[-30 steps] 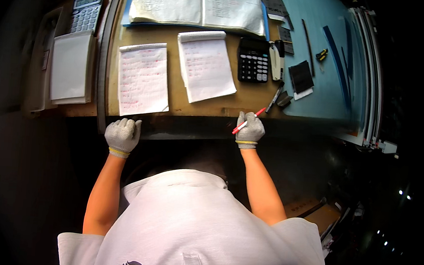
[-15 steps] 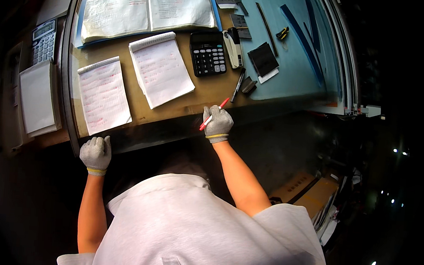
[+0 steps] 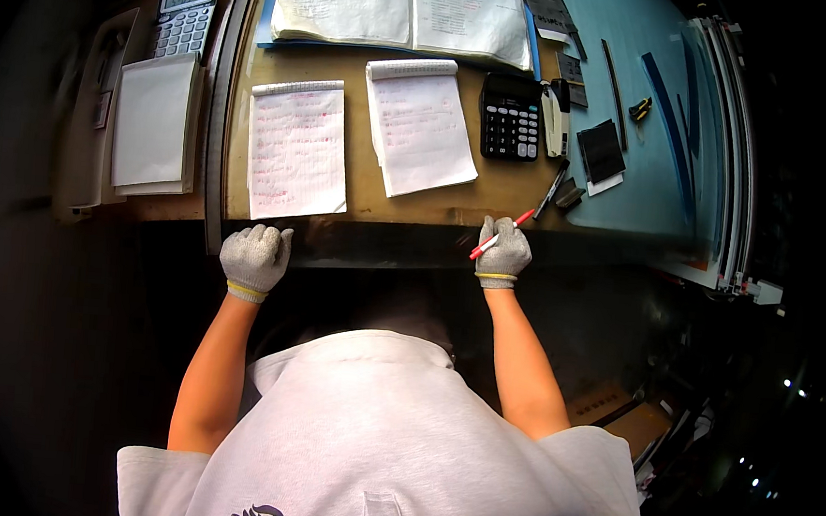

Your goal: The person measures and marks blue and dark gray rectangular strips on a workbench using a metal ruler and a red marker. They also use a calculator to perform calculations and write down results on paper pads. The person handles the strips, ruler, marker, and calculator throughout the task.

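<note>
My right hand (image 3: 505, 253), in a grey knit glove with a yellow cuff, is closed around a red and white pen (image 3: 518, 224). It is close to the desk's front edge, the pen slanting up to the right. My left hand (image 3: 256, 259), gloved alike, is at the dark front edge of the desk with its fingers curled; whatever they may grip is hidden. Above it lies a notepad (image 3: 297, 152) with red handwriting. A second notepad (image 3: 419, 128), also written in red, lies to its right. Beside that sits a black calculator (image 3: 511, 115).
An open file book (image 3: 346, 5) lies at the back. To the right are a stapler (image 3: 553, 119), a dark pen (image 3: 551, 189), a black square pad (image 3: 601, 151) and a yellow-black cutter (image 3: 641, 109). At left are a grey calculator (image 3: 185, 22) and a paper stack (image 3: 155, 121).
The whole view has shifted, so the desk appears farther right and turned. My right hand keeps the pen, and my left hand stays curled near the desk edge.
</note>
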Demonstrator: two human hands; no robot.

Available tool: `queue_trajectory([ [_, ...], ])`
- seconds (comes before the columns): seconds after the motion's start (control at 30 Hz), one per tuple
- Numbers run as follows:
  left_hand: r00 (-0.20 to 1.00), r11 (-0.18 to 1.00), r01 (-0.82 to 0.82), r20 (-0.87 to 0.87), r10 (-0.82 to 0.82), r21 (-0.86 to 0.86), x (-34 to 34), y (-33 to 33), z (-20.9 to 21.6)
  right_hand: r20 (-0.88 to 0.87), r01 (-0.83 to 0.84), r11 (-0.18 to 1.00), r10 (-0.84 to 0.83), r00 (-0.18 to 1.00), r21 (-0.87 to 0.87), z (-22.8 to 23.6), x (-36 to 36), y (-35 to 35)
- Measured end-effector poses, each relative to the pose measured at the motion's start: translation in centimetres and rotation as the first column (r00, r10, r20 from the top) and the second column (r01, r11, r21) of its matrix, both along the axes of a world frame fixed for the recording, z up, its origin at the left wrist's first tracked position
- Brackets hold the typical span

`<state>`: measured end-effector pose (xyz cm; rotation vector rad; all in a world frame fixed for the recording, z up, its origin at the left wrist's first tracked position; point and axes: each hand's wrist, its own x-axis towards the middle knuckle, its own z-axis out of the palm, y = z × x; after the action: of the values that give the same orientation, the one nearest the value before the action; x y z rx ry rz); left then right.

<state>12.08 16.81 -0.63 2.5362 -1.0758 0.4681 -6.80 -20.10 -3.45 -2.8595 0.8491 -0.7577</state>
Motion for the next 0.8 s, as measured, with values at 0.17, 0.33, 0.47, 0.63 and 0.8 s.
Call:
queue_trajectory([
  [0.17, 1.000, 1.000, -0.005, -0.021, 0.005, -0.010, -0.10, 0.05, -0.21, 0.024, -0.004, 1.000, 0.004, 1.000, -0.002, -0.29, -0.17, -0.19],
  [0.33, 1.000, 1.000, -0.011, -0.015, 0.010, -0.009, -0.16, 0.04, -0.28, 0.009, 0.006, 1.000, -0.006, 1.000, 0.007, -0.16, -0.21, -0.10],
  [0.47, 1.000, 1.000, -0.010, -0.007, 0.010, -0.004, -0.18, 0.03, -0.23, -0.001, 0.006, 1.000, -0.006, 1.000, -0.006, 0.05, -0.18, 0.00],
  [0.63, 1.000, 1.000, -0.014, -0.011, 0.014, 0.001, -0.19, 0.00, -0.14, 0.020, -0.007, 1.000, 0.006, 1.000, 0.021, -0.23, -0.17, -0.17],
  [0.8, 1.000, 1.000, -0.013, -0.013, 0.014, 0.021, -0.13, 0.03, 0.07, 0.017, -0.009, 1.000, 0.009, 1.000, 0.014, 0.23, 0.07, 0.06],
])
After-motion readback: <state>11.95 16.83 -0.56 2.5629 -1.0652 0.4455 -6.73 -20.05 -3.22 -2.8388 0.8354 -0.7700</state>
